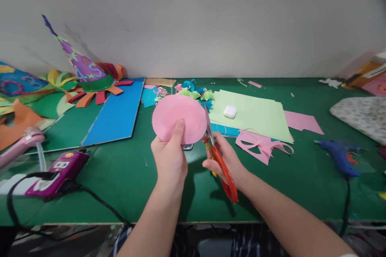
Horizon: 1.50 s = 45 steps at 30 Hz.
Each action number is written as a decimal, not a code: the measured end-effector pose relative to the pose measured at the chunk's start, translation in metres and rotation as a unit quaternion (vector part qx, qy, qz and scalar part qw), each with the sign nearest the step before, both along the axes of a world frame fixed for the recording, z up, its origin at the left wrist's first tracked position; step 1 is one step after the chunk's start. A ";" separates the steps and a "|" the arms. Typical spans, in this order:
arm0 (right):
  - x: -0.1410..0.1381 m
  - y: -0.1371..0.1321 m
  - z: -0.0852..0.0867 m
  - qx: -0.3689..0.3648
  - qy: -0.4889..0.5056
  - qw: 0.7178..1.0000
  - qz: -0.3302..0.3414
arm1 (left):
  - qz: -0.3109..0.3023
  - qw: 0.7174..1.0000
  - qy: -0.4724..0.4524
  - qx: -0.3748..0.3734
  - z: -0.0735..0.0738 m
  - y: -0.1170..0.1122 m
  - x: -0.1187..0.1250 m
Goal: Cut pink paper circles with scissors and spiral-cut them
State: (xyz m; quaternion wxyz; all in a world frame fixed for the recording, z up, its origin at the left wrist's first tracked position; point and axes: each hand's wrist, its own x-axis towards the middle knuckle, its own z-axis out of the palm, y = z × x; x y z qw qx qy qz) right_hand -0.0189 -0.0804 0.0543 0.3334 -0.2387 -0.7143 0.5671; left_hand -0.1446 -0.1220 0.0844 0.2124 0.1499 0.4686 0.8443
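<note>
Above the green table (120,168), 1 pink paper disc (169,110) is pinched by the left hand (170,156), and 1 pair of scissors (221,163) is gripped by the right hand (229,160) beside the disc's edge

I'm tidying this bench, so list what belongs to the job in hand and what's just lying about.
Job in hand:
pink paper disc, in the left hand
scissors, in the right hand
cut pink scraps, probably

Apparently just lying about:
white case on light green sheets
blue glue gun
cone hat
purple power strip
</note>
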 end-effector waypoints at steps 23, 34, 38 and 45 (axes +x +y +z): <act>0.000 0.000 0.006 0.006 -0.002 1.000 -0.010 | 0.001 1.000 0.007 0.001 0.005 -0.002 -0.013; 0.001 0.002 0.004 0.039 0.014 0.999 -0.009 | -0.014 0.999 0.038 -0.027 0.005 -0.006 -0.023; 0.001 0.002 0.002 0.035 0.010 0.999 -0.003 | -0.016 0.999 0.040 -0.026 0.007 -0.007 -0.025; 0.002 0.002 0.002 0.046 0.000 0.999 -0.003 | -0.024 0.998 0.045 -0.032 0.012 -0.011 -0.031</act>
